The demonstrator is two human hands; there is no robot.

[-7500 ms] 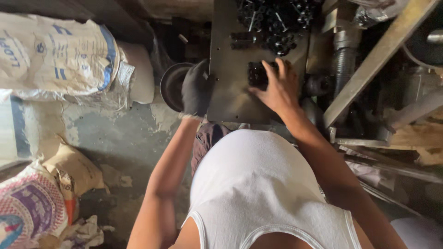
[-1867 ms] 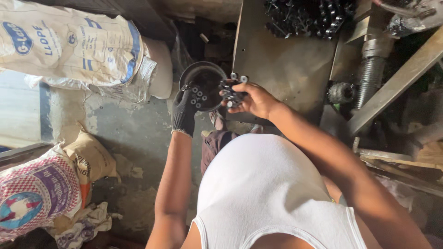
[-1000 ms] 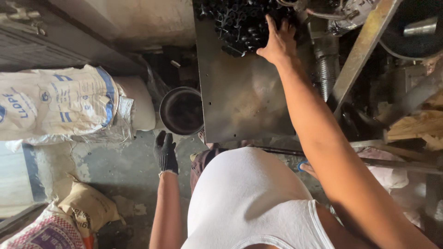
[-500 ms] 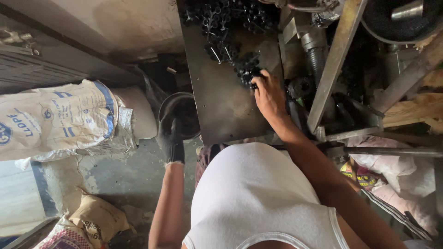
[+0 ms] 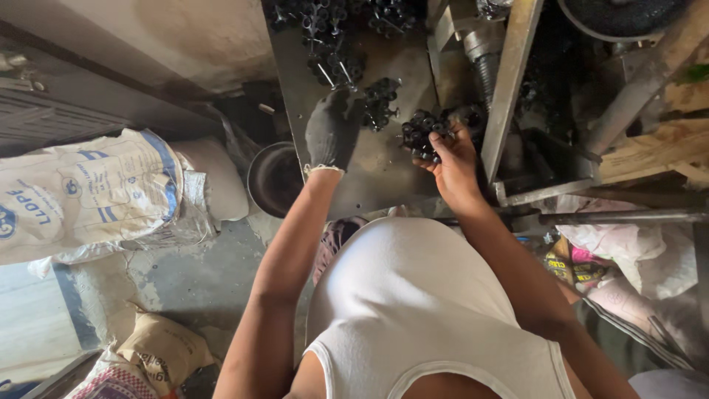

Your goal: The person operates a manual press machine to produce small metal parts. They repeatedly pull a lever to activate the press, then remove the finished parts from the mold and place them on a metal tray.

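My left hand [image 5: 330, 131] wears a dark glove and rests on a grey metal tray [image 5: 369, 177], fingers reaching toward a small heap of black metal parts [image 5: 380, 102]. My bare right hand [image 5: 447, 151] is closed on a handful of the same black parts [image 5: 422, 131] just above the tray's right side. More black parts [image 5: 325, 29] are piled at the tray's far end. A round dark bowl [image 5: 275, 177] stands below the tray's left edge.
A slanted metal bar [image 5: 509, 81] and machine parts [image 5: 480, 52] crowd the right of the tray. White printed sacks [image 5: 88, 192] lie on the concrete floor at left. Crumpled cloth and wrappers [image 5: 613, 251] sit at the right. A grey wall [image 5: 148, 37] runs behind.
My left hand rose from beside the bowl onto the tray. My right hand drew back from the far pile toward the near right side with a handful of parts.
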